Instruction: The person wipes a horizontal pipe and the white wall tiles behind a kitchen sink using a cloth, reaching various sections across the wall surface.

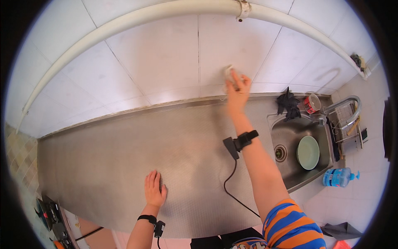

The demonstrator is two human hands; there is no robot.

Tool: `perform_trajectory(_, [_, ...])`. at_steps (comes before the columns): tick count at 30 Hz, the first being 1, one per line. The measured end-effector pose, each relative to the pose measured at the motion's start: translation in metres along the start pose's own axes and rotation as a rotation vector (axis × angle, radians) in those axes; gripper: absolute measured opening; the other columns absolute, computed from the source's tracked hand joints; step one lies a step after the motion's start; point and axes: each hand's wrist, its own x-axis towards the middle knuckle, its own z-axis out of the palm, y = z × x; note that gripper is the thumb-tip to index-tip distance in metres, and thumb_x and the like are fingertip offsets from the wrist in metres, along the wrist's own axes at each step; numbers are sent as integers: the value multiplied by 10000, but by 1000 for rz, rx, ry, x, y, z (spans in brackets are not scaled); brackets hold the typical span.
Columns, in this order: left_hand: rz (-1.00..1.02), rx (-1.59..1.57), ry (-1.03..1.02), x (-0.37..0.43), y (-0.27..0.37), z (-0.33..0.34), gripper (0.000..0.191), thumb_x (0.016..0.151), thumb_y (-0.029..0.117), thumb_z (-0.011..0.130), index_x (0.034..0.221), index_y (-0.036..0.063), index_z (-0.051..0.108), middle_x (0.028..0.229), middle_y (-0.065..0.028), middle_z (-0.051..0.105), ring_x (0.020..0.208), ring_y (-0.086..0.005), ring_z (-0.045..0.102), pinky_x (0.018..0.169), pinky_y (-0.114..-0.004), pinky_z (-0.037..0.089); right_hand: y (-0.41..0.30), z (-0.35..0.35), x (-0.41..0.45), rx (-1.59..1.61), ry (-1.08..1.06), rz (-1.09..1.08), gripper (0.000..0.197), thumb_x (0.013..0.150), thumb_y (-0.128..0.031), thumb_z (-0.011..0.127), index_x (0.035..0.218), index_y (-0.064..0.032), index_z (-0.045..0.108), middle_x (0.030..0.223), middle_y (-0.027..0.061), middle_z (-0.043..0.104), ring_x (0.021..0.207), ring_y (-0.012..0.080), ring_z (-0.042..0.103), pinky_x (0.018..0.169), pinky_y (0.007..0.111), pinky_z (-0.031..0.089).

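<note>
My right hand (238,93) is slightly blurred and grips a crumpled whitish cloth (228,73), pressed to the white tiled wall (168,59) above the counter. Part of the cloth is hidden behind the fingers. Flat on the stainless steel countertop (124,149) rests my left hand (154,190), palm down and holding nothing. Each wrist carries a black strap with a small device and a cable.
A steel sink (286,137) at the right holds a pale green basin (307,152). Around it are black gloves (288,104), a red-labelled tub (312,103), a curved faucet (354,109), a wire rack (345,121) and a blue pump bottle (340,177). A pipe (186,8) spans the wall.
</note>
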Motion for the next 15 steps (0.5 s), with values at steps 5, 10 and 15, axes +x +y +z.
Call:
perform_trajectory(5, [11, 16, -7, 2, 3, -3, 522, 770, 139, 546, 1269, 14, 457, 1378, -166, 397, 1268, -382, 350, 1075, -475, 260, -47, -27, 87, -14, 265, -288, 385, 904, -75, 542, 1289, -73, 528, 1237, 104, 303, 894, 145, 483, 808, 282, 444])
perform_trajectory(10, [-1, 8, -7, 4, 7, 4, 520, 767, 159, 546, 1262, 19, 468, 1379, -155, 403, 1281, -358, 348, 1088, -493, 239, -22, 6, 70, -162, 222, -467, 435, 899, -29, 527, 1304, -190, 528, 1249, 152, 341, 1073, 235, 448, 910, 316, 397])
perform_trajectory(15, [-4, 45, -13, 3, 7, 1, 516, 768, 153, 542, 1260, 13, 469, 1381, -156, 401, 1282, -359, 347, 1086, -492, 242, -3, 29, -2, -159, -135, -306, 438, 854, -10, 597, 1203, -273, 618, 1198, 119, 409, 1107, 234, 421, 917, 315, 392])
